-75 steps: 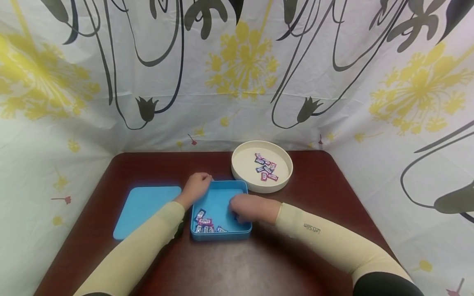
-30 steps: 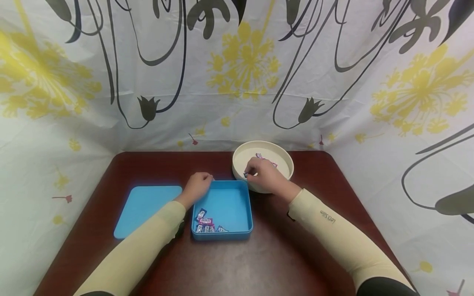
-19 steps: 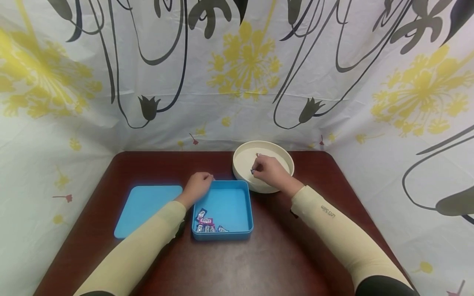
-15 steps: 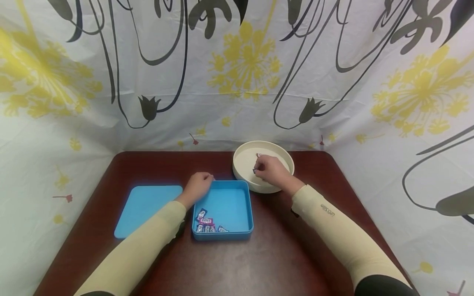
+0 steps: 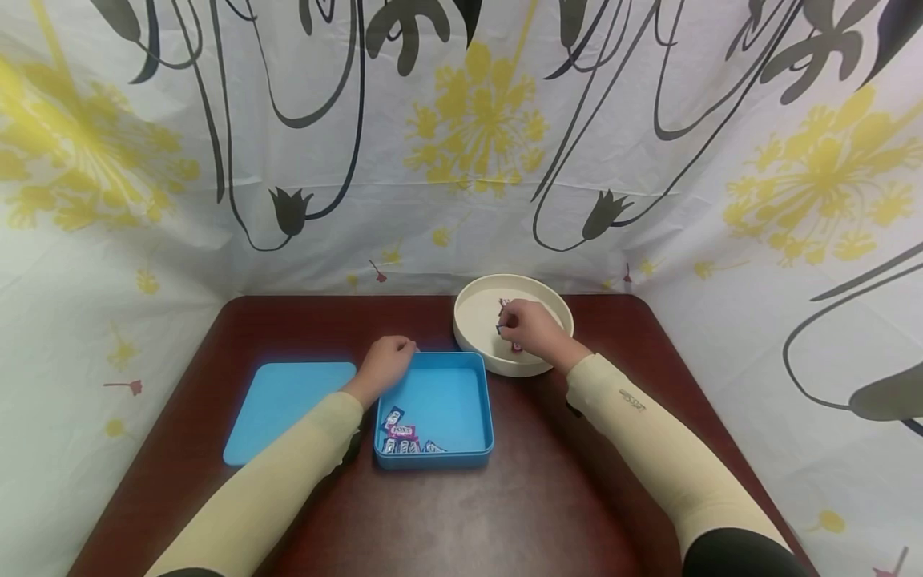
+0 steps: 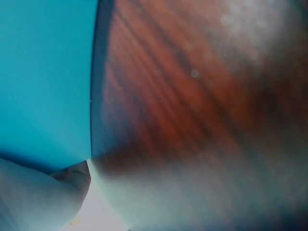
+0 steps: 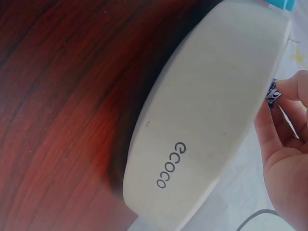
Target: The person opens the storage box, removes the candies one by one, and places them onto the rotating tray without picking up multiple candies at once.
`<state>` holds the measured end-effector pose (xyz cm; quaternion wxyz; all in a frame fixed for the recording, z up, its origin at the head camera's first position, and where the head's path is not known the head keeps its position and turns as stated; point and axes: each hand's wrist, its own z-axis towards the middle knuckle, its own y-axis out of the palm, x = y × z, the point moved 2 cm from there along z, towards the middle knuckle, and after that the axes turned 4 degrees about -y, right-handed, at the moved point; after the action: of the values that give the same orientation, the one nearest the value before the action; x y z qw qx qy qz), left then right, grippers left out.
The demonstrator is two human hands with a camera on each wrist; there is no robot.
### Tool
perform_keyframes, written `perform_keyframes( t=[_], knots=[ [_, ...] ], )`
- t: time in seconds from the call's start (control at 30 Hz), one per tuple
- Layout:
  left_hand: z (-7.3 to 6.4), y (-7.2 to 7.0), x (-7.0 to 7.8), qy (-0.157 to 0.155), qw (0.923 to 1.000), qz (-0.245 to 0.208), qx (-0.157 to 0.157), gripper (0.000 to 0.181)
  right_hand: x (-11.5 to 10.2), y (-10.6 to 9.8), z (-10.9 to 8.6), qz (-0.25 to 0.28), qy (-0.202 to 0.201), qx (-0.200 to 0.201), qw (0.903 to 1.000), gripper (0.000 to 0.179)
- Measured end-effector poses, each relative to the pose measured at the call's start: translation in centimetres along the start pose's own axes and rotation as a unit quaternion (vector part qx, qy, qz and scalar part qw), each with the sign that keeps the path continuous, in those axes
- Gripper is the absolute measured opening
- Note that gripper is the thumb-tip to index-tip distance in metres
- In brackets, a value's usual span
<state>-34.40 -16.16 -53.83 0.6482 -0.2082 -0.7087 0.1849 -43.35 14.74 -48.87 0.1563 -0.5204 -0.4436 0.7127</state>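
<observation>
Over the round cream tray [image 5: 472, 340], my right hand [image 5: 535, 332] pinches a small dark-blue wrapped candy [image 7: 273, 94] between thumb and fingers. A few pink and blue wrapped candies show around this hand in the tray; the others there are hidden behind it. My left hand [image 5: 382, 365] grips the far left corner of the blue box [image 5: 457, 397]. In the left wrist view, only part of that hand shows, against the blue wall. Several wrapped candies [image 5: 401, 431] lie in the box's near left corner.
A flat blue lid [image 5: 292, 401] lies left of the box, partly behind the left forearm. The dark red-brown table [image 5: 505, 513] has a patterned white cloth [image 5: 433, 232] hanging behind and at both sides.
My right hand has gone from inside the blue box to above the cream tray, carrying the candy, and lately shifts slightly within it. The left hand stays at the box's corner.
</observation>
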Motion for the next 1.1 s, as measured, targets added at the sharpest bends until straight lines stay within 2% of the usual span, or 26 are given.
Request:
perform_keyframes(
  t=[0.13,0.3,0.7,1.1],
  knots=[
    [0.1,0.0,-0.1,0.0,1.0,-0.001,0.004,0.033,0.4,0.5,0.3,-0.052,-0.009,-0.009,0.9986,0.005],
    [0.4,0.1,-0.3,-0.001,1.0,0.001,0.002,0.035,0.9,1.3,0.7,-0.126,-0.036,-0.026,0.991,0.003],
    [0.4,0.1,-0.5,-0.006,1.0,-0.001,0.001,0.031,1.1,2.2,0.8,-0.167,-0.053,-0.048,0.9834,0.004],
    [0.6,0.1,-0.6,-0.003,1.0,-0.006,-0.001,0.036,1.3,2.3,0.7,-0.156,-0.045,-0.036,0.9861,0.005]
  ],
)
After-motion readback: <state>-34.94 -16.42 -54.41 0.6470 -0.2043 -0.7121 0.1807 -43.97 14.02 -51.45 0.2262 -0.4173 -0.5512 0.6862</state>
